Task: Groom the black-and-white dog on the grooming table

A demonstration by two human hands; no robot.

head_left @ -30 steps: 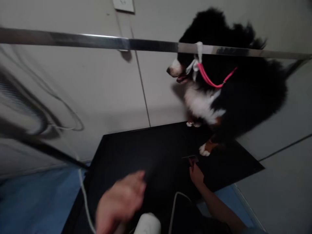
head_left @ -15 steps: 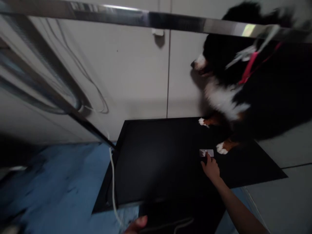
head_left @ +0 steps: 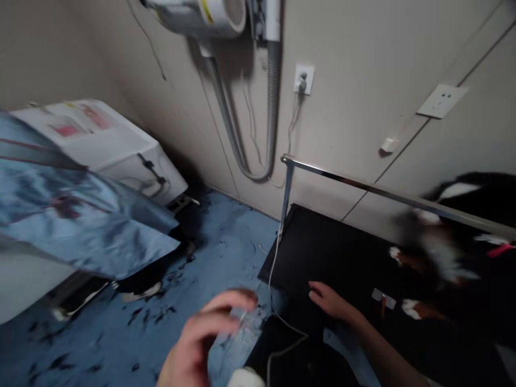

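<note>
- Brush (head_left: 384, 299): lies on the black desk (head_left: 322, 244), its pale flat head towards the far edge and its reddish-brown handle towards the near edge; neither hand touches it.
- Dog (head_left: 445, 263): on the desk to the right of the brush, blurred; one white paw (head_left: 410, 308) is just beside the brush, another nearer the far edge.
- Right hand (head_left: 332, 302): over the desk near its left end, left of the brush, fingers loosely extended, thumb apart, nothing between them.
- Left hand (head_left: 197, 338): beyond the left edge of the desk, above the blue floor (head_left: 231, 226), fingers bent and parted, with nothing clearly held.
- White rounded object (head_left: 245, 378): near the left hand, partly cut off; I cannot tell what it is.
- Pale cord (head_left: 306, 336): runs down by the left edge of the desk and bends below the right hand.
- Metal bar (head_left: 346, 181): above the desk, on a post at its far left corner.
- Another person's blue garment (head_left: 72, 209): well left of the desk, before a white tub (head_left: 121, 137).
</note>
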